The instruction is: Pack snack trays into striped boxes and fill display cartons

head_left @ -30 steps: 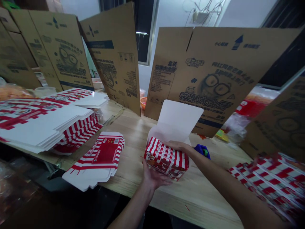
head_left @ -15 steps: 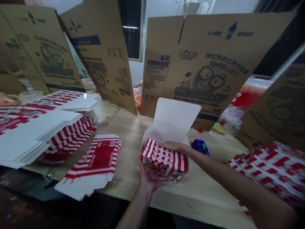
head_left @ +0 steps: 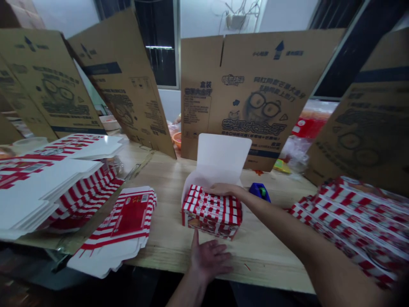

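A stack of small red-and-white striped boxes (head_left: 211, 212) sits on the wooden table (head_left: 265, 251), its far side against an open white carton (head_left: 223, 155) with its lid flap standing up. My right hand (head_left: 221, 189) lies pressed flat on top of the stack. My left hand (head_left: 209, 258) rests on the table just in front of the stack, palm down, fingers spread, apparently not touching it. The carton's inside is mostly hidden behind the stack.
Piles of flat striped box blanks (head_left: 128, 217) lie to the left, with more striped blanks (head_left: 348, 226) on the right. A blue dispenser (head_left: 259, 192) stands behind my right forearm. Flattened cardboard cartons (head_left: 262, 98) stand upright along the table's far side.
My left hand has come out from under the stack and now lies on the table in front of it. The whole scene sits further left in view.
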Tool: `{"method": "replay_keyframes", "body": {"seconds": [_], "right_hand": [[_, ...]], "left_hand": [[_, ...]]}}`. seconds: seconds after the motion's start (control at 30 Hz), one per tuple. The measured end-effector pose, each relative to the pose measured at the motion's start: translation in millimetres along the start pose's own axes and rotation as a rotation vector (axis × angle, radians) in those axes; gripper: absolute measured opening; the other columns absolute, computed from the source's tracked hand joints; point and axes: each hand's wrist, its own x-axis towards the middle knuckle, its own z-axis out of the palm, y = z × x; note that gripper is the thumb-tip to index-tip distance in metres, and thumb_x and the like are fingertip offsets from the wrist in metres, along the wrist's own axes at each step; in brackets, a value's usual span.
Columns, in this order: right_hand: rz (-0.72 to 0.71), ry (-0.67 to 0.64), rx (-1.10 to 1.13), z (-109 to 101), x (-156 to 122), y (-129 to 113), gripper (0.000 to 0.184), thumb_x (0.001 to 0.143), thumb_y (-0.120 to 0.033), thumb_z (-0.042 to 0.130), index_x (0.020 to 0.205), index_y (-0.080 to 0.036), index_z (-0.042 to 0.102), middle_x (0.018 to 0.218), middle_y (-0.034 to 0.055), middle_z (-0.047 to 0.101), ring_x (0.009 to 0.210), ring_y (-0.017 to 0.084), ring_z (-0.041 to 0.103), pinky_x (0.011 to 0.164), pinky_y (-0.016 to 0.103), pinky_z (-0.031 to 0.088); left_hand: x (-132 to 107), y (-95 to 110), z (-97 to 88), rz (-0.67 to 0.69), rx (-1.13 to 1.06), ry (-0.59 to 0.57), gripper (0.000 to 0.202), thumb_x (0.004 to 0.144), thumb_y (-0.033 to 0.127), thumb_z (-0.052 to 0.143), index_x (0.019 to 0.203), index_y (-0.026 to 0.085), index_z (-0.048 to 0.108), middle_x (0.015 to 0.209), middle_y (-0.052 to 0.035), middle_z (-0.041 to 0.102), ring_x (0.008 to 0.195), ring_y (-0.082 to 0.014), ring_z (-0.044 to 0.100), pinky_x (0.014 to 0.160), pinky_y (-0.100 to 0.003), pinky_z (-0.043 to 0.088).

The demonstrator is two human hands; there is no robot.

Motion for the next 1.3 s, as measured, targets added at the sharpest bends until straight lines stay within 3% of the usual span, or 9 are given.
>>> {"method": "replay_keyframes", "body": {"seconds": [0.1, 0.2, 0.37, 0.5, 0.63, 0.77, 0.87, 1.13, 1.3], "right_hand": [[0.014, 0.010, -0.025, -1, -9, 2, 0.075, 0.083, -0.076, 0.038, 0.104, -0.012, 0.071, 0.111, 0.0102, 0.070, 0.099, 0.028, 0.063, 0.091, 0.037, 0.046], [0.071, 0.007, -0.056, -1, -20, 12, 0.068, 0.084, -0.072, 0.044, 0.105, -0.013, 0.071, 0.111, 0.0088, 0.071, 0.099, 0.025, 0.064, 0.088, 0.031, 0.047], [0.002, 0.044, -0.230, -6, -35, 24, 0.071, 0.091, -0.068, 0.034, 0.109, -0.009, 0.070, 0.111, 0.0170, 0.070, 0.096, 0.026, 0.066, 0.076, 0.028, 0.048], [-0.021, 0.054, -0.307, -10, -41, 16, 0.070, 0.094, -0.064, 0.031, 0.110, -0.008, 0.070, 0.110, 0.0181, 0.070, 0.096, 0.024, 0.067, 0.072, 0.026, 0.045], [-0.097, 0.040, -0.313, -6, -38, 10, 0.063, 0.095, -0.057, 0.038, 0.109, -0.004, 0.070, 0.106, 0.0201, 0.070, 0.090, 0.025, 0.067, 0.068, 0.026, 0.043], [-0.163, -0.001, -0.316, 2, -32, 14, 0.049, 0.094, -0.049, 0.047, 0.112, -0.009, 0.069, 0.110, 0.0156, 0.070, 0.088, 0.021, 0.066, 0.065, 0.024, 0.041], [-0.157, -0.021, -0.313, 4, -30, 20, 0.051, 0.095, -0.050, 0.045, 0.107, -0.008, 0.071, 0.103, 0.0142, 0.072, 0.079, 0.019, 0.065, 0.059, 0.023, 0.039], [-0.150, 0.025, -0.298, -1, -25, 23, 0.052, 0.093, -0.053, 0.046, 0.098, -0.009, 0.073, 0.091, 0.0119, 0.073, 0.069, 0.016, 0.060, 0.056, 0.023, 0.035], [-0.168, 0.100, -0.287, -6, -24, 17, 0.040, 0.092, -0.042, 0.054, 0.089, -0.008, 0.074, 0.087, 0.0125, 0.073, 0.069, 0.017, 0.061, 0.058, 0.023, 0.036]], "left_hand": [[2, -21, 10.8, -0.041, 0.221, -0.188, 0.058, 0.086, 0.067, 0.038, 0.100, 0.013, 0.056, 0.103, -0.0217, 0.067, 0.100, -0.0411, 0.064, 0.085, -0.058, 0.043], [11, -43, 35.1, -0.072, 0.434, -0.304, 0.039, 0.089, 0.052, 0.049, 0.096, 0.015, 0.058, 0.097, -0.0171, 0.071, 0.092, -0.0320, 0.068, 0.080, -0.044, 0.047], [32, -78, 79.7, -0.149, 0.634, -0.292, 0.030, 0.093, 0.041, 0.047, 0.093, 0.013, 0.058, 0.092, -0.0153, 0.073, 0.084, -0.0247, 0.070, 0.069, -0.032, 0.047], [40, -90, 97.4, -0.139, 0.673, -0.259, 0.030, 0.095, 0.036, 0.041, 0.088, 0.013, 0.059, 0.083, -0.0132, 0.073, 0.079, -0.0230, 0.070, 0.067, -0.031, 0.046], [49, -87, 93.2, -0.117, 0.673, -0.238, 0.030, 0.093, 0.037, 0.044, 0.086, 0.013, 0.060, 0.082, -0.0137, 0.073, 0.080, -0.0242, 0.070, 0.068, -0.032, 0.046], [62, -76, 80.3, -0.077, 0.629, -0.161, 0.026, 0.089, 0.036, 0.051, 0.084, 0.012, 0.060, 0.081, -0.0125, 0.072, 0.074, -0.0235, 0.069, 0.068, -0.033, 0.046], [68, -69, 74.9, -0.063, 0.602, -0.118, 0.027, 0.089, 0.036, 0.050, 0.082, 0.012, 0.060, 0.079, -0.0124, 0.072, 0.072, -0.0238, 0.069, 0.068, -0.034, 0.046], [63, -72, 79.1, -0.080, 0.616, -0.122, 0.032, 0.092, 0.034, 0.041, 0.082, 0.011, 0.061, 0.081, -0.0135, 0.072, 0.076, -0.0247, 0.069, 0.074, -0.037, 0.045], [60, -75, 81.2, -0.093, 0.618, -0.090, 0.033, 0.094, 0.032, 0.039, 0.079, 0.012, 0.061, 0.077, -0.0123, 0.072, 0.074, -0.0235, 0.068, 0.073, -0.036, 0.044]]}}
